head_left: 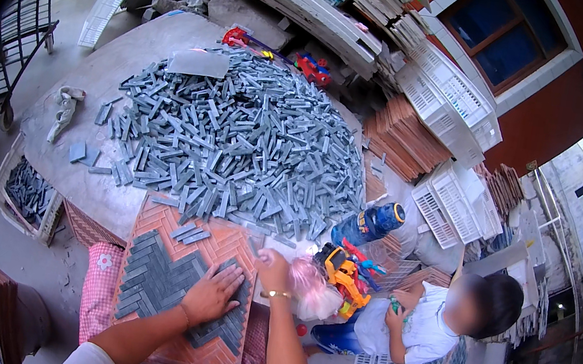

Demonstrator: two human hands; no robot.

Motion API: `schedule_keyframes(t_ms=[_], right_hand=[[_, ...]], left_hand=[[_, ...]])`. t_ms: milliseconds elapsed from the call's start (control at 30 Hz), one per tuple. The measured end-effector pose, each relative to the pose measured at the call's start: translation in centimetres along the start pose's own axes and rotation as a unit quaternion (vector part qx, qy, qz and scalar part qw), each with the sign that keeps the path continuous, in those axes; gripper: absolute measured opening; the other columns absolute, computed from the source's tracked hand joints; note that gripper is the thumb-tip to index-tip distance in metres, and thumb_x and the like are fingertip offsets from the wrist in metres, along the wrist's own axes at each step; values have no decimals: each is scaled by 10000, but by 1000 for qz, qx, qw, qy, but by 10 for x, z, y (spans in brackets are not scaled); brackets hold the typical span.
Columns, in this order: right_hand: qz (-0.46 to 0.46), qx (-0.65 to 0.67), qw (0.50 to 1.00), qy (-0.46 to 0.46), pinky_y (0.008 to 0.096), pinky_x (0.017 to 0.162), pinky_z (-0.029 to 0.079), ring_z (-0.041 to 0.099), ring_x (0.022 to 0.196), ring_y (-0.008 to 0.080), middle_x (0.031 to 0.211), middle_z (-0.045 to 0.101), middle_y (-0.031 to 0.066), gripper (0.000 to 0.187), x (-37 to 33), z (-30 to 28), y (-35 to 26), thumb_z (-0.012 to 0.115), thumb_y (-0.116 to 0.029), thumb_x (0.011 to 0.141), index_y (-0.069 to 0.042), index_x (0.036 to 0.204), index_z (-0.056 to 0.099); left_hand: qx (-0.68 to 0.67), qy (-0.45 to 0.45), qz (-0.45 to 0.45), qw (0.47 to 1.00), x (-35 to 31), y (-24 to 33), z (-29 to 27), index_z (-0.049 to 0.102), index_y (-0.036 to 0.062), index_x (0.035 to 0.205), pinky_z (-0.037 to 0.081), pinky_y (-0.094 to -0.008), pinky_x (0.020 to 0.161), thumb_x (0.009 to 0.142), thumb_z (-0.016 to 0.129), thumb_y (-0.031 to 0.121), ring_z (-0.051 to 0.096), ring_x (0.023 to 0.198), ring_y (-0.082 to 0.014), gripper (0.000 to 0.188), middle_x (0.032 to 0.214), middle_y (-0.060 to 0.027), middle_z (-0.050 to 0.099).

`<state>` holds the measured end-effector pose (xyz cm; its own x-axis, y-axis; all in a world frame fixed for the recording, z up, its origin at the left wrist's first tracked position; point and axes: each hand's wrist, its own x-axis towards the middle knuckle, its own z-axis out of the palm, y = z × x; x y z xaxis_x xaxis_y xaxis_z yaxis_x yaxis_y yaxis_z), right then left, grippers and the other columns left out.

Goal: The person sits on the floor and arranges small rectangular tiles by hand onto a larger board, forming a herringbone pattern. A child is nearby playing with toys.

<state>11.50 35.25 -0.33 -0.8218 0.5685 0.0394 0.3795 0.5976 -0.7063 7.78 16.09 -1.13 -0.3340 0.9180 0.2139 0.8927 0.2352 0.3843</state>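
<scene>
An orange herringbone-patterned tray lies before me, partly filled with grey stone strips set in a zigzag. My left hand rests flat on the laid strips near the tray's right side, fingers stretched out. At the tray's upper right edge, my right hand has its fingers pinched together on a small grey stone strip. A few loose strips lie on top of the tray's upper part. Beyond it spreads a large heap of grey stone strips.
Toys, among them a yellow toy truck, and a blue bottle stand right of the tray. A person in a white shirt is beside them. A crate of strips stands at left; white plastic crates are stacked at right.
</scene>
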Motion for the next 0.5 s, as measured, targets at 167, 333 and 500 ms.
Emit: schedule_keyframes(t_ms=[167,333,500], right_hand=[[36,-7,998,-42,300,631,493,631,700,177,797,657,90,212,-36,-3,-14,674,-136,747,-51,939,645],[2,-62,998,-25,339,640,491,631,703,244,808,648,131,187,-40,2,-7,628,-158,779,-68,942,648],[-66,-159,985,14,403,682,482,606,760,334,837,631,165,142,-33,8,-13,604,-160,778,-77,886,643]], left_hand=[[-19,17,2,1000,0,0,-1,393,3,1312,189,-469,1083,842,525,351,304,1314,-248,599,1377,-124,390],[-27,27,7,999,0,0,1,403,-1,1303,195,-464,1082,833,540,342,310,1310,-251,598,1368,-129,399],[-12,14,1,1000,1,-1,2,414,6,1298,197,-458,1083,837,536,352,312,1306,-248,589,1374,-124,391]])
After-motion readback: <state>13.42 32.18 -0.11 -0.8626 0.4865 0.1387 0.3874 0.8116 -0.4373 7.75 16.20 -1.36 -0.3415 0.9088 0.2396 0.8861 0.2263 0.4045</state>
